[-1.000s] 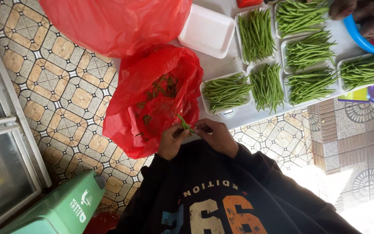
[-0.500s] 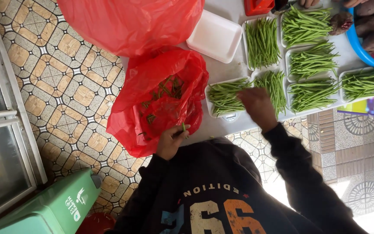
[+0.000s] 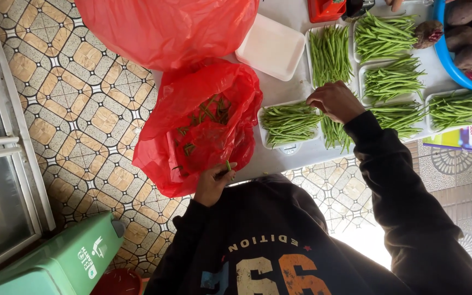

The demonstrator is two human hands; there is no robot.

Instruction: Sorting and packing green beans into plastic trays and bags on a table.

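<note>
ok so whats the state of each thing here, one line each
left hand: pinching a small green bean piece
right hand: resting on trayed beans, grip unclear
near red bag: open, bean scraps inside
far red bag: bulging, contents hidden
white tray: empty
bean trays: filled
blue bowl: holds dark round vegetables

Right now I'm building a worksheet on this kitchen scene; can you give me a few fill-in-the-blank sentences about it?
1. The left hand pinches a small green piece at the mouth of a ____ plastic bag.
2. The right hand reaches over white trays of green ____.
3. The empty tray is ____ in colour.
4. The bin on the floor is ____.

Missing words: red; beans; white; green
</note>
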